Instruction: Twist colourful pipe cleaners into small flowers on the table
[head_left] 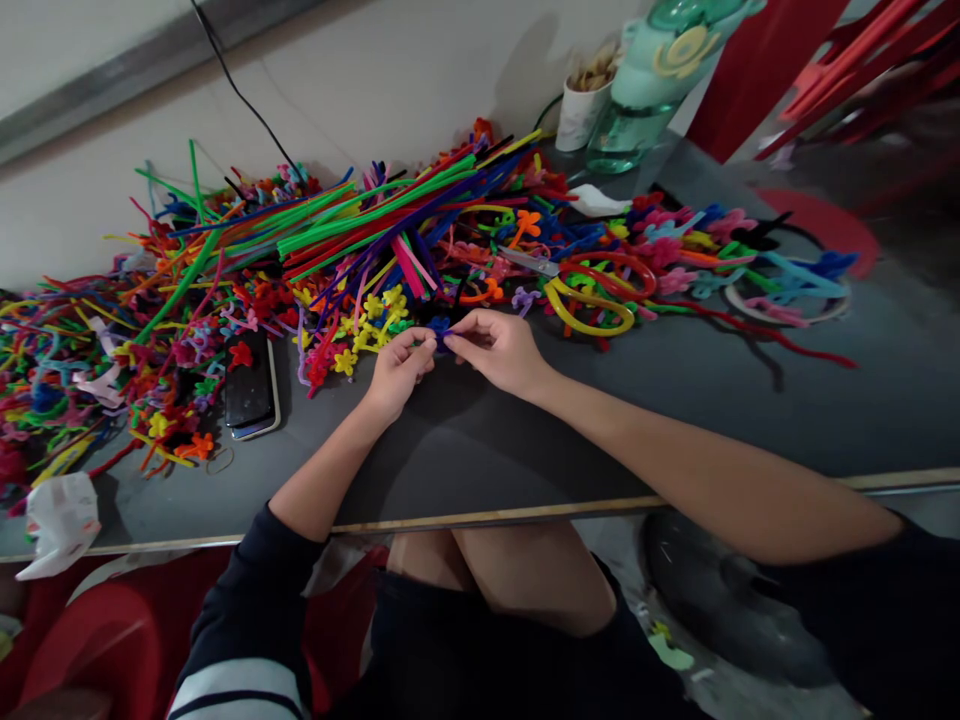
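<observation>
Both hands meet above the front of the dark table. Between their fingertips is a short purple pipe cleaner [441, 338], its exact shape partly hidden. My left hand [401, 372] is closed, thumb and index finger pinching one side of it. From the other side my right hand [496, 350] pinches it too. Just left of the hands lie yellow pipe-cleaner flowers [382, 315]. Scissors [600, 290] with red and yellow handles rest on the pile to the right of my right hand.
A big heap of coloured pipe cleaners [360, 230] runs along the wall. A smartphone [251, 385] lies at left, near crumpled white paper [64, 520] on the table edge. A green bottle [637, 100] and a paper cup [583, 110] stand at the back right.
</observation>
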